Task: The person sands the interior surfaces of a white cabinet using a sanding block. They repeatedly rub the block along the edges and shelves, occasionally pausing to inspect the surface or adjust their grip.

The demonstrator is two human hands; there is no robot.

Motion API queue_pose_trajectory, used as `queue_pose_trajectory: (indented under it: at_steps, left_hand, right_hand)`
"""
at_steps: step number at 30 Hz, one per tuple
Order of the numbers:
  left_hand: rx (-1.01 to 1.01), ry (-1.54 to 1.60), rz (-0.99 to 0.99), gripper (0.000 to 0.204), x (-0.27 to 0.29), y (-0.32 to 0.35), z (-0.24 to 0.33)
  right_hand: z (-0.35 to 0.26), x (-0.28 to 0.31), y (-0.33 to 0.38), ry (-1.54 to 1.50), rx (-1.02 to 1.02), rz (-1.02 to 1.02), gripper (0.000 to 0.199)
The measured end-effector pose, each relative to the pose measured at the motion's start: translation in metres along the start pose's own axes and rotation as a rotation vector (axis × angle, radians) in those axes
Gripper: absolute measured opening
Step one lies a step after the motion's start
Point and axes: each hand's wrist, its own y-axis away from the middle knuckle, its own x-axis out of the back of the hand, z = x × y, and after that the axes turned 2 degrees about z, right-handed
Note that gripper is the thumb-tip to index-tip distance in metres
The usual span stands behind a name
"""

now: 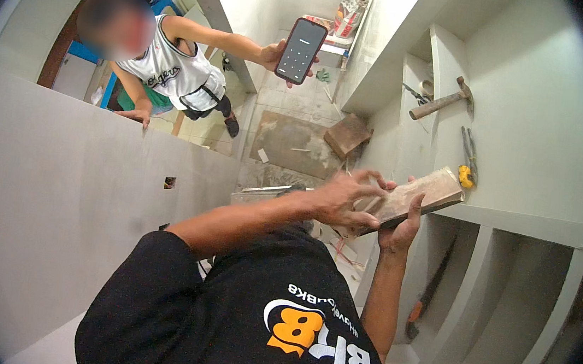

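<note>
My right hand [400, 225] grips a short, flat piece of wood [422, 193] from below, with the thumb along its near edge. Its pale, worn upper face is tilted, and the side edge is dark. My left hand [348, 198] is over the wood's left end, fingers apart and somewhat blurred by motion. Whether those fingers press on the surface is hard to see. Beyond my hands, another person's hand [273, 53] holds up a phone [301, 51] with its screen toward me.
To the right, a shelf unit [515, 220] bears a hammer [441, 107] and yellow-handled pliers [467, 173]. A saw [429, 296] leans in a lower compartment. On the floor lie a brown block [347, 137] and a stained board [276, 127]. A low wall [80, 160] stands left; the other person is behind it.
</note>
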Motion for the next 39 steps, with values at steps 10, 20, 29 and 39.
queue_pose_trajectory:
  at_steps: [10,20,29,39]
  left_hand:
    - [0.290,-0.846,0.509,0.090,0.220,0.044,-0.114]
    - [0.361,-0.909,0.316,0.082,0.223,0.034,-0.128]
    - [0.337,-0.952,0.306,0.077,0.220,0.040,-0.140]
    - [0.342,-0.926,0.403,0.075,0.204,0.051,-0.151]
  right_hand:
    - [0.016,0.057,0.010,0.132,-0.229,0.144,0.080]
    - [0.031,0.059,0.018,0.152,-0.242,0.137,0.084]
    - [0.039,0.062,0.021,0.123,-0.271,0.116,0.082]
    - [0.046,0.069,0.022,0.101,-0.296,0.133,0.078]
